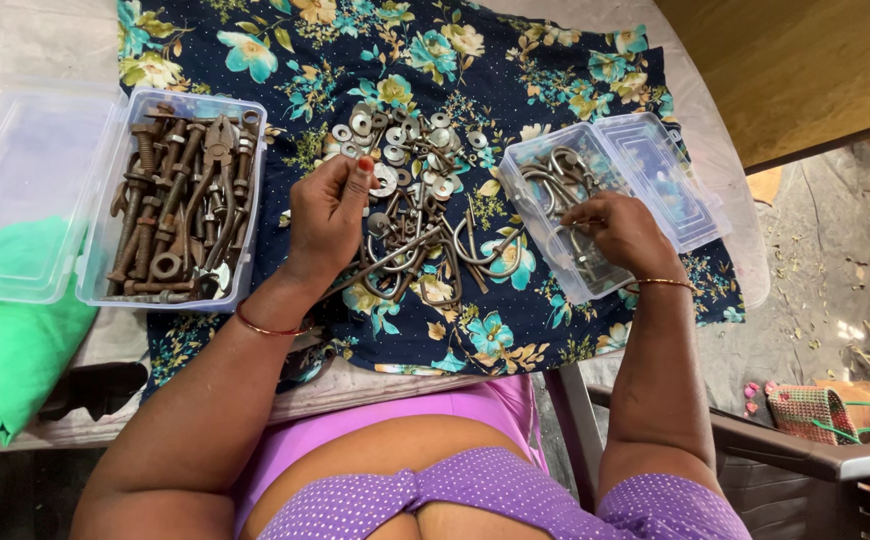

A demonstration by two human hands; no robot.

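Head view. The worktop (45, 40) is pale and carries a dark floral cloth (555, 80); bare ground and a woven basket (810, 412) lie at four o'clock.

At the cloth's centre sits a mixed pile: washers (395, 140) toward twelve o'clock, bent U-bolts (425, 255) toward six. At nine o'clock stands an open clear box (120, 200) filled with rusty bolts (150, 215) and a pair of pliers (218, 150), its lid (15, 180) lying open further left over a green cloth (5, 370). At three o'clock is a second clear box (545, 235), lid folded back, holding several U-bolts.

My left hand (327, 215) hovers over the pile, grip pinched together on a small piece I cannot identify. My right hand (623, 232) is inside the three o'clock box, grip closed around a U-bolt (577, 222) resting among the others there.

Judgement: sorting is part done. Bolts appear fully separated; some U-bolts are boxed, many remain on the cloth; the washers are unsorted.
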